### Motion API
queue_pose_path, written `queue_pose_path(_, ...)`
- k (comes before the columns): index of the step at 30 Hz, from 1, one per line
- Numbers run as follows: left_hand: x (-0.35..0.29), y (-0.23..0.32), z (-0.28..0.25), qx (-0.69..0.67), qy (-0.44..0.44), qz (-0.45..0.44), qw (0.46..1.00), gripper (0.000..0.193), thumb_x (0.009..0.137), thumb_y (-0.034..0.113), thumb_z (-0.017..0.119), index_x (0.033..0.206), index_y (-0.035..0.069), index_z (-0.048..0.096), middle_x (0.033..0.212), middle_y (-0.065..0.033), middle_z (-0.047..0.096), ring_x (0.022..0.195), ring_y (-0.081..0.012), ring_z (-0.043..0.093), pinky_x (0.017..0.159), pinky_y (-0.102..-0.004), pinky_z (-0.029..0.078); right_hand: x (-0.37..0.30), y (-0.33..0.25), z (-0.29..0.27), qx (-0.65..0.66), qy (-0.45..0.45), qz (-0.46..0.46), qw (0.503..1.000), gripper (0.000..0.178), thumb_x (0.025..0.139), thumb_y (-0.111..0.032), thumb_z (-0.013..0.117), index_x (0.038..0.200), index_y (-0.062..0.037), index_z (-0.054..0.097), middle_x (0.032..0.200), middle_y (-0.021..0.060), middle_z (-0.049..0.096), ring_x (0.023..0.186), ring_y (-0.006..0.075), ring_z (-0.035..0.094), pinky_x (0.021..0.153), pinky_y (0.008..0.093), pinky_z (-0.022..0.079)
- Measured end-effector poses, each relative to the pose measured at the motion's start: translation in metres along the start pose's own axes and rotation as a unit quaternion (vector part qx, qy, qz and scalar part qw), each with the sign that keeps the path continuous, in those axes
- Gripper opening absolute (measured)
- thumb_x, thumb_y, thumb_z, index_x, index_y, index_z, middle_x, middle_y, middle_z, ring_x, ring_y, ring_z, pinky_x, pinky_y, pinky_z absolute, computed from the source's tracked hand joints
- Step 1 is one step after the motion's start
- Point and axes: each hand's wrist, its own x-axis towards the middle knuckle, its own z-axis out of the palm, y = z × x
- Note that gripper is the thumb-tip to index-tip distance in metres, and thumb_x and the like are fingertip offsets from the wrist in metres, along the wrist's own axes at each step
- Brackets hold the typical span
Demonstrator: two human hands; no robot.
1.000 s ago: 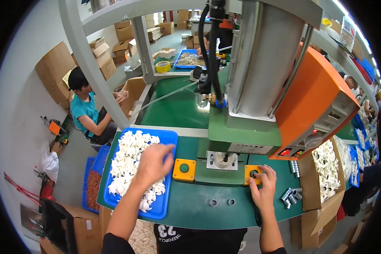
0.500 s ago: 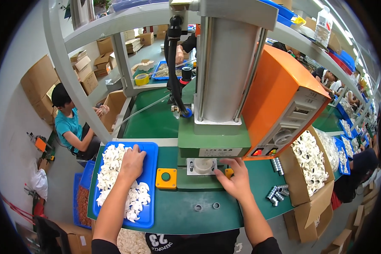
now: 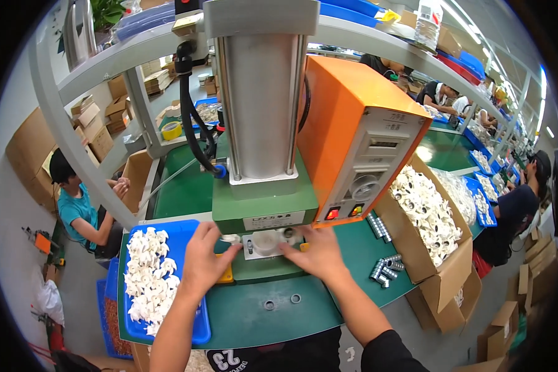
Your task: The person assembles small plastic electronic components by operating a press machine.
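Note:
At the press, both my hands reach in from either side of the metal fixture plate with its pale round seat. My left hand pinches a small white plastic part at the plate's left, partly hidden by the fingers. On the right, my right hand has thumb and fingers closed around a small round part with a metal ring; much of it is covered. A blue tray of white finned plastic parts lies beside my left forearm.
Two metal rings lie on the green table before the press. More metal sleeves are at the right, near a carton of white parts. An orange control box adjoins the press. A person sits at left.
My left hand has left the blue tray and come to the fixture with a white part. My right hand has closed at the fixture's right side. The whole view has shifted.

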Motion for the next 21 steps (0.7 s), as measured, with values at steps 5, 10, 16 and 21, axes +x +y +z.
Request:
queue_pose_path(5,0.005,0.017,0.043,-0.024,0.007,0.061,0.998,0.042,0.079,0.019,0.084,0.118,0.006,0.07,0.114,-0.0163,0.07,0.104,-0.0422,0.064,0.089,-0.0492,0.052,0.014,0.089,-0.099,-0.042,0.223,0.052,0.972,0.055,0.08,-0.02,0.083,0.127,0.0005,0.064,0.126,0.0204,0.066,0.122,0.0419,0.058,0.11,0.0519,0.042)
queue_pose_path(10,0.001,0.017,0.061,-0.059,-0.019,-0.01,0.998,0.036,0.082,0.022,0.084,0.114,0.007,0.074,0.115,-0.0156,0.072,0.111,-0.0383,0.066,0.096,-0.0463,0.053,-0.028,0.11,-0.15,-0.161,0.273,0.135,0.939,0.067,0.089,-0.024,0.08,0.143,0.0029,0.052,0.156,0.0284,0.04,0.145,0.0444,0.041,0.12,0.0494,0.033)
queue_pose_path(16,-0.004,0.02,0.055,-0.042,-0.027,0.009,0.999,0.039,0.083,0.021,0.081,0.117,0.003,0.072,0.12,-0.0146,0.072,0.112,-0.0381,0.065,0.096,-0.0466,0.051,-0.102,0.043,-0.074,-0.031,0.08,0.03,0.996,0.047,0.081,-0.015,0.082,0.122,0.0003,0.064,0.14,0.0245,0.055,0.13,0.0433,0.053,0.108,0.0479,0.045)
queue_pose_path(21,-0.016,0.023,0.057,0.035,-0.066,0.099,0.992,0.054,0.084,0.022,0.081,0.131,0.002,0.065,0.139,-0.0164,0.064,0.127,-0.0392,0.058,0.106,-0.0475,0.046,-0.128,-0.003,-0.023,0.111,-0.064,0.016,0.992,0.048,0.077,-0.017,0.086,0.117,-0.0011,0.066,0.117,0.0169,0.064,0.11,0.0366,0.06,0.097,0.0455,0.049)
